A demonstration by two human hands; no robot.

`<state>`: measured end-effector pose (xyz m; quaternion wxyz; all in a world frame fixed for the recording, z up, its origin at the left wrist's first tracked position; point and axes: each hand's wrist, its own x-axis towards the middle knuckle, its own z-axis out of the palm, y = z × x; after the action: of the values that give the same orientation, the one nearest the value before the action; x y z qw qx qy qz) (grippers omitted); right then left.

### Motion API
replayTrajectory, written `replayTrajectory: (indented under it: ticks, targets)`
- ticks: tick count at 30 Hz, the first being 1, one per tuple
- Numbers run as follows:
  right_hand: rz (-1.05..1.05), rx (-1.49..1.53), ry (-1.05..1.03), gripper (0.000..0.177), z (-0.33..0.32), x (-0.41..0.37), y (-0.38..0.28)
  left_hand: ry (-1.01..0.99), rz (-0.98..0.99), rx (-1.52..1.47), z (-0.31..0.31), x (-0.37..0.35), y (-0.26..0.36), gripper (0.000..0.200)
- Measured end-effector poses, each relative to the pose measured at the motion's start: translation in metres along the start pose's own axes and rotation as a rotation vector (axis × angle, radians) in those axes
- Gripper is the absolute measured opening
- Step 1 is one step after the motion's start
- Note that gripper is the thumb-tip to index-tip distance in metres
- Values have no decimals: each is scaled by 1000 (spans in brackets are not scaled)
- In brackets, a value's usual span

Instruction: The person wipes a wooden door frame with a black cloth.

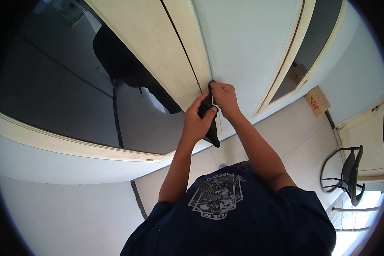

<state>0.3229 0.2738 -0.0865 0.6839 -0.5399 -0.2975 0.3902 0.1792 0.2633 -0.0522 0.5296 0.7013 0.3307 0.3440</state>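
Note:
A limp black cloth-like item (213,133) hangs between my hands in front of the cream door frame, its lower end narrowing to a point. Its exact kind cannot be made out. My left hand (197,123) grips its middle, thumb on the near side and fingers round the far side. Higher up, my right hand (224,99) pinches the top end with curled fingers, close to the edge of the pale wall panel (251,55). A dark vertical gap in the cream frame (179,72) runs down to just beside the item.
Dark glass (64,94) fills the left side, reflecting a dark shape. A narrow window (294,72) stands to the right. On the tiled floor (286,136) are a cardboard box (317,101) with red lettering and a black chair (350,170), near a cream door (362,141).

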Motion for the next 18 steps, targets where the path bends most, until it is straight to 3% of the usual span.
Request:
replayTrajectory:
  ticks: [1,4,7,13,16,18]
  targets:
    - [79,13,43,39,0,-3,3,3,34,61,5,-2,-4,50]
    - [55,26,24,39,-2,-2,2,-5,43,37,10,-3,-8,50]
    - [8,90,-17,36,6,-5,-41,28,81,-92,6,0,18,51]
    - [81,29,10,39,0,-4,-11,-35,-65,-20,0,2,-1,51]
    - [97,-16,0,38,-5,-4,3,-46,-38,-5,6,-1,-6,52]
    - [31,-5,17,38,5,-11,-26,-22,8,-28,4,0,2,52]
